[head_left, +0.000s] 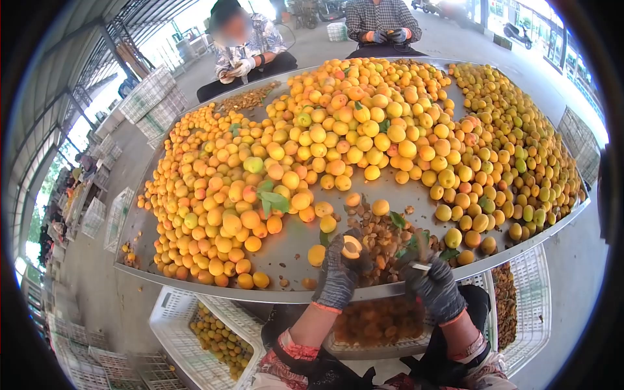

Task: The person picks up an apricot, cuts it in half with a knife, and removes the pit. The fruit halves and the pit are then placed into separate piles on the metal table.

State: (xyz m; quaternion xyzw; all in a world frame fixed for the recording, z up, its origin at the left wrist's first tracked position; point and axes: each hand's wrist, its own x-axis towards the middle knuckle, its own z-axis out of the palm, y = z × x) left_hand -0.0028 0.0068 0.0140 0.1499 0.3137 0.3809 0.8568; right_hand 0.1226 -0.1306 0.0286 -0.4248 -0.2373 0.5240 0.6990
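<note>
My left hand (pixel 338 278), in a dark knit glove, is closed around a cut apricot (pixel 351 246); its orange cut face is turned up. In my gloved right hand (pixel 437 290) is a small knife (pixel 421 266) with a short pale blade, the rest hidden by the fingers. Both hands hover at the near edge of a metal table (pixel 383 186). Between and beyond them lies a heap of brown apricot pits (pixel 378 250) mixed with green leaves. Whole apricots (pixel 338 123) are piled high across the table, close to my left hand.
Under the near edge stand a white crate (pixel 170 312) of yellow-green fruit, a container of blurred orange-brown pieces (pixel 378 323) and a right-hand crate (pixel 534 305) with brown contents. Two people (pixel 242 45) sit across the table. Stacked crates (pixel 153 97) stand at left.
</note>
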